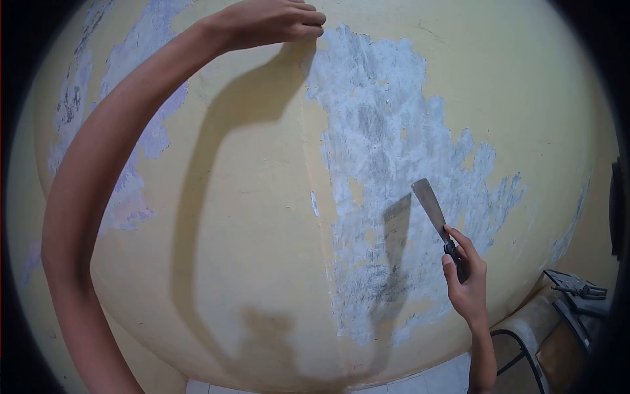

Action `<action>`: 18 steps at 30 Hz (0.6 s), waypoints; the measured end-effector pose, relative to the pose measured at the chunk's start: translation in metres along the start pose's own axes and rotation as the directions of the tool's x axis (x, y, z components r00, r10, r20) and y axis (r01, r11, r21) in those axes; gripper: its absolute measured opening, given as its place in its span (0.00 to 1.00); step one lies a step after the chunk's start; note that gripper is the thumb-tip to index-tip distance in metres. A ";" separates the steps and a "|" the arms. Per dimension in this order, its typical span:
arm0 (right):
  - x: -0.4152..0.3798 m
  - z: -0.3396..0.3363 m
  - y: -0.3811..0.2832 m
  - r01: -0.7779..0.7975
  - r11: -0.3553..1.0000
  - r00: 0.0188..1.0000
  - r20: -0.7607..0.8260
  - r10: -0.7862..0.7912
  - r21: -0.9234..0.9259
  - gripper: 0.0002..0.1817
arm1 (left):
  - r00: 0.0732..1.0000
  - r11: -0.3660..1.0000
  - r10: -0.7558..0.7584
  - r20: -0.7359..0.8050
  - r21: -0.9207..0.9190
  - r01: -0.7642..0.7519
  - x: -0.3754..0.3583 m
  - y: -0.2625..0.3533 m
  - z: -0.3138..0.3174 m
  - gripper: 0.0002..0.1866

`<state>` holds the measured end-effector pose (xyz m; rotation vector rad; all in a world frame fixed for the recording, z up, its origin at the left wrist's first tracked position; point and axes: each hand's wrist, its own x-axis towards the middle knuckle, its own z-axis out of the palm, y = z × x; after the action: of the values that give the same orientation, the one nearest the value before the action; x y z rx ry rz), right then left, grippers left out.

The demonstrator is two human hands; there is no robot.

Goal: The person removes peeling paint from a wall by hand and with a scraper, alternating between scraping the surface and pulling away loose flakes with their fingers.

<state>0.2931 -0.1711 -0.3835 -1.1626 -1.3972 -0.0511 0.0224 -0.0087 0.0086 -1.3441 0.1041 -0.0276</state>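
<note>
On my feed the yellow wall (249,171) takes up nearly everything, bulging with the lens and lost at its corners in the dark rounded border. Right of centre I have a large pale patch (374,131) where the paint is gone, its edges ragged; a second peeled area (131,197) on the left is partly hidden from me by the left arm (69,230), which curves up from the bottom edge. The left arm's shadow (190,223) bends across the yellow paint, and lower down it runs into a blurred dark shape I can't make out well. At lower right some dark furniture (581,289) sinks into the vignette, so I can't say what it is, and only a strip of tiled floor (440,377) shows below. The left hand (282,25) is clipped by the top edge; its grip is folded together beside the upper corner of the large patch, palm out of sight, and I can't tell whether the knuckles touch the wall. The right hand (469,285) has its grip clamped on the scraper (430,205), which covers most of the handle. The scraper slants up and left in front of the large patch; its shadow falls just left of it, and I can't judge whether the tip makes contact. Smallest, a narrow pale chip (314,203) marks the paint left of the large patch.
</note>
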 end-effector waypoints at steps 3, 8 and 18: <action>0.001 0.002 0.007 0.012 1.000 1.000 -0.013 -0.011 0.018 0.24 | 0.999 0.999 0.049 -0.014 -0.009 -0.049 0.006 -0.005 -0.001 0.08; 0.002 0.006 0.013 -0.040 0.997 0.999 -0.021 0.042 0.064 0.25 | 0.975 0.967 0.218 0.038 0.125 -0.221 0.017 -0.020 -0.003 0.05; -0.001 0.012 0.025 -0.056 0.992 0.998 -0.016 0.058 0.115 0.25 | 0.950 0.932 0.282 0.131 0.199 -0.304 0.005 -0.022 -0.004 0.09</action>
<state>0.2997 -0.1515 -0.4022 -1.1026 -1.3320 0.0576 0.0278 -0.0179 0.0288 -1.0980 0.2103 0.2750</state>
